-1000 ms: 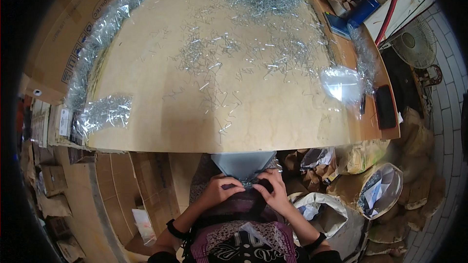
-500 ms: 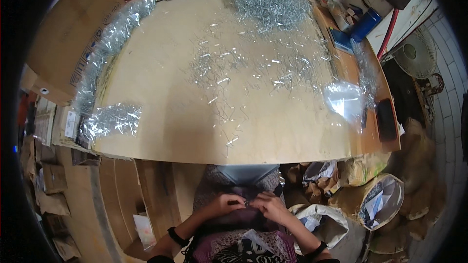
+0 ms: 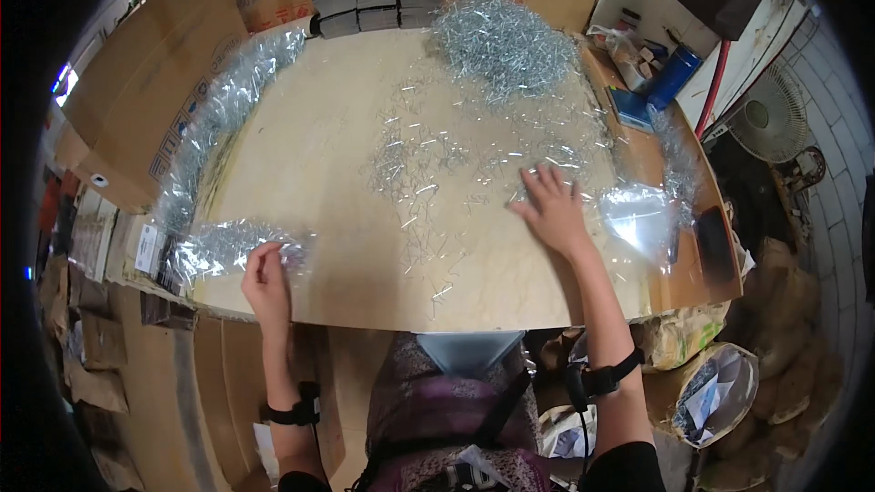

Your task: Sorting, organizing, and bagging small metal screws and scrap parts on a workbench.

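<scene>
My left hand (image 3: 267, 282) is at the left front of the board, its fingers curled and pinched at a small clear plastic bag (image 3: 298, 253) that looks blurred. The bag's contents are hard to make out. It lies against a row of clear bags filled with shiny metal pieces (image 3: 219, 251). My right hand (image 3: 553, 210) reaches palm down over the board with fingers spread, holding nothing. Its fingertips touch or hover at the edge of loose, thin bent wire pieces (image 3: 547, 159). More loose pieces (image 3: 401, 164) are scattered across the middle.
A large heap of wire pieces (image 3: 501, 46) sits at the back of the wooden board (image 3: 355, 282). Filled bags (image 3: 219, 109) line the left edge. Clear empty-looking bags (image 3: 635, 211), a dark phone-like slab (image 3: 715, 244) and a blue cylinder (image 3: 673, 76) are at the right. Cartons (image 3: 137, 91) stand around.
Both hands have risen from my lap to the board, the left to the bag row, the right to the loose pieces. A bag now shows at the row's right end. The view has shifted slightly.
</scene>
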`<state>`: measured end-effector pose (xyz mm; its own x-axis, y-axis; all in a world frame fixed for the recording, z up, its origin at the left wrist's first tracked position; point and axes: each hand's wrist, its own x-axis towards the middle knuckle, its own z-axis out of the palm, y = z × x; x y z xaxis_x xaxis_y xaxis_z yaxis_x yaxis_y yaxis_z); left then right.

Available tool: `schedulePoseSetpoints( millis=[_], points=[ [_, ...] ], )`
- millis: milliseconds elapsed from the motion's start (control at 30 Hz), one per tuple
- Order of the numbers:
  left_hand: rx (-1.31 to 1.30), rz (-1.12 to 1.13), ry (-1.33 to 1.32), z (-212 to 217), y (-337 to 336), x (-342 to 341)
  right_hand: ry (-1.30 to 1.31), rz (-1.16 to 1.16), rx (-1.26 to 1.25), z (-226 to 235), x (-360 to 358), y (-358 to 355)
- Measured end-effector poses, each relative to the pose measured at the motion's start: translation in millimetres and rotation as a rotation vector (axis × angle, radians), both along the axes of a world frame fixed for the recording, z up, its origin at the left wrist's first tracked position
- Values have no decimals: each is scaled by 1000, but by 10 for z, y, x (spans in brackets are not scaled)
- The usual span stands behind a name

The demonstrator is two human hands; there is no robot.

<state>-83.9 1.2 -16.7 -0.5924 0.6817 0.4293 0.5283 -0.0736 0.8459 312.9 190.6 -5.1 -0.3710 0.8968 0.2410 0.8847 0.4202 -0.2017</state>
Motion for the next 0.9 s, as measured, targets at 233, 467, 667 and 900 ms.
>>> schedulePoseSetpoints(
  millis=[233, 467, 667, 900],
  points=[
    [-190, 250, 381, 3, 101, -329, 110, -76, 114, 157, 348, -577],
    [-86, 321, 689, 190, 139, 472, 265, -336, 244, -182, 1139, -774],
    [-23, -183, 670, 233, -107, 1345, 827, -185, 268, 208, 732, -1136],
    [-366, -903, -245, 608, -268, 2127, 1106, 171, -741, 286, 64, -1900]
  ],
)
